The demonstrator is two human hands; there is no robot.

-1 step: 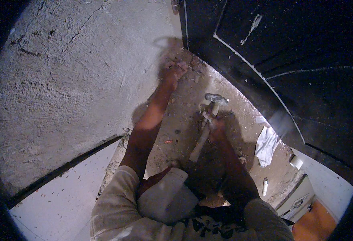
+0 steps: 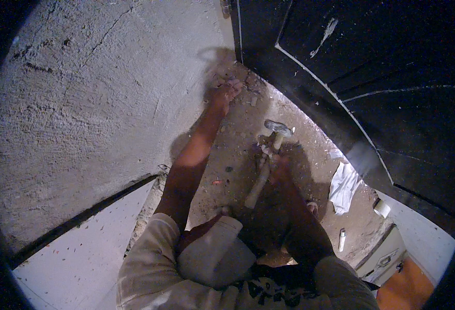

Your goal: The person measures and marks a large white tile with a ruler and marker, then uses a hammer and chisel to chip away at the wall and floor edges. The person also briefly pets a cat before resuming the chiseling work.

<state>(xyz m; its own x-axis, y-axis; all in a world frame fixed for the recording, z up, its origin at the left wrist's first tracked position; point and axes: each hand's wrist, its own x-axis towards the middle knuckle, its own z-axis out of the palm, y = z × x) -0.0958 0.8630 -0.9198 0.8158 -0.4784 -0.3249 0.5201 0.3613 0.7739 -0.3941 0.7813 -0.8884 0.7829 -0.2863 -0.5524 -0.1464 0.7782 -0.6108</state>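
My right hand [image 2: 270, 156] is closed round the wooden handle of a hammer [image 2: 258, 185], just below its metal head. The head points away from me, and the handle slants back toward my body over the dirt floor. Farther off, my left hand [image 2: 229, 91] reaches down into the corner between the rough wall and the black door. Its fingers are curled close to the ground, and whatever they grip is too small and dim to make out. Loose rubble lies around that hand.
A rough plastered wall [image 2: 98, 93] rises on the left, and a black door [image 2: 393, 67] on the right. White cloth [image 2: 343, 188], a small white tube [image 2: 342, 240] and a white cylinder [image 2: 381, 208] lie on the right. A pale speckled slab [image 2: 88, 248] is at lower left.
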